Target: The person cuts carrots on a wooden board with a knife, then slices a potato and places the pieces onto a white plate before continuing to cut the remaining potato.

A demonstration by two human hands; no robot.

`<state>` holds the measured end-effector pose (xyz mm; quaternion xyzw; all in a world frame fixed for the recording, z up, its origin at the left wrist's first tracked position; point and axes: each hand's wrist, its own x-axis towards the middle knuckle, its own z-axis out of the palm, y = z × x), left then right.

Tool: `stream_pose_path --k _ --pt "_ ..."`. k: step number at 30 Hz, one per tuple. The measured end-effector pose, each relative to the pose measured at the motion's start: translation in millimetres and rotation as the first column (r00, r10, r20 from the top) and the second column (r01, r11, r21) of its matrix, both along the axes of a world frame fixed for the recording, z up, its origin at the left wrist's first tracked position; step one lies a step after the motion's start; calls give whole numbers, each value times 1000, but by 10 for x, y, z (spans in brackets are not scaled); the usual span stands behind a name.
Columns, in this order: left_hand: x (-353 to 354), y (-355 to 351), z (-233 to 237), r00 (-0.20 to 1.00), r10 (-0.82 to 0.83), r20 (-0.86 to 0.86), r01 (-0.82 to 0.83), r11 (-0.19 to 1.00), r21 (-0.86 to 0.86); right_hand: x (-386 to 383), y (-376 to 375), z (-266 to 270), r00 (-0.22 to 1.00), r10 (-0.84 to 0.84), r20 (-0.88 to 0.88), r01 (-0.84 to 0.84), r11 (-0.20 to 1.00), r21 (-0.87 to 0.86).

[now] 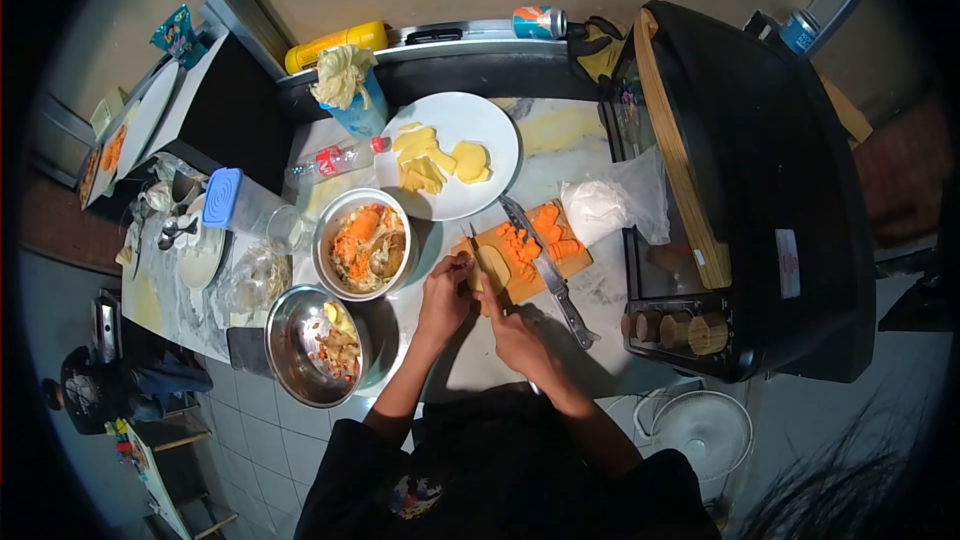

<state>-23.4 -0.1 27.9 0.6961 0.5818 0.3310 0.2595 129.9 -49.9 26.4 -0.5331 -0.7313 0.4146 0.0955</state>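
A wooden cutting board (572, 262) lies in front of me with chopped orange carrot pieces (521, 251) on it. Over its left end, my right hand (510, 325) and my left hand (448, 290) are closed around a yellow potato piece (490, 268). A small dark blade (474, 240) stands up beside the potato; which hand grips its handle is hard to make out. A larger knife (553, 280) rests across the board, its handle toward me. Behind the hands, a white plate (455, 115) holds potato slices (425, 155).
On the left stand a white bowl (322, 258) of shredded food and a steel bowl (290, 365) of scraps. A bag of white powder (600, 208) and a black oven (790, 190) are on the right. A person (95, 390) is far left.
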Motion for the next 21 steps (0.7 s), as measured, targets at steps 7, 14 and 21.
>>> stream_pose_path --k 7,14,21 --pt "1 11 14 1000 -16 3 16 1000 6 141 -274 178 988 33 152 -18 995 -98" --pt "-4 23 28 999 -31 -12 31 1000 1 12 22 -22 993 32 114 -23 997 -79" --pt "-19 17 -18 1000 -29 9 29 999 19 -12 72 -43 999 -18 -48 19 999 34"
